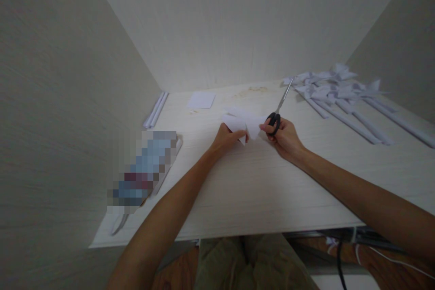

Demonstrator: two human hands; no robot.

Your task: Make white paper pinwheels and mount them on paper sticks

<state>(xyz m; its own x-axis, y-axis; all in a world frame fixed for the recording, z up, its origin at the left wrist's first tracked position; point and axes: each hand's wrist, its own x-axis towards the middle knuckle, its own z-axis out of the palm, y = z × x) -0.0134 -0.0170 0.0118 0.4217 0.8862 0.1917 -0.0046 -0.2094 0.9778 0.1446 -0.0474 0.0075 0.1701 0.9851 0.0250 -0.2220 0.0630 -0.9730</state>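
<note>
My left hand point(227, 139) is closed on a folded piece of white paper point(235, 122) over the middle of the table. In my right hand point(285, 139) is a pair of scissors point(273, 122) with black handles. Their closed blades point up and away from the paper, toward the back right. The thumb and fingertips of that same hand also touch the right part of the paper, which spreads out in pointed flaps. Exactly how the fingers pinch it is too blurred to tell.
Several rolled paper sticks with pointed paper shapes point(335, 88) lie at the right. A square white sheet point(201, 99) rests at the back, and paper rolls point(156, 110) lean near the left wall. A pixelated object point(146, 167) lies at the left. The table's front edge point(238, 232) is near my lap.
</note>
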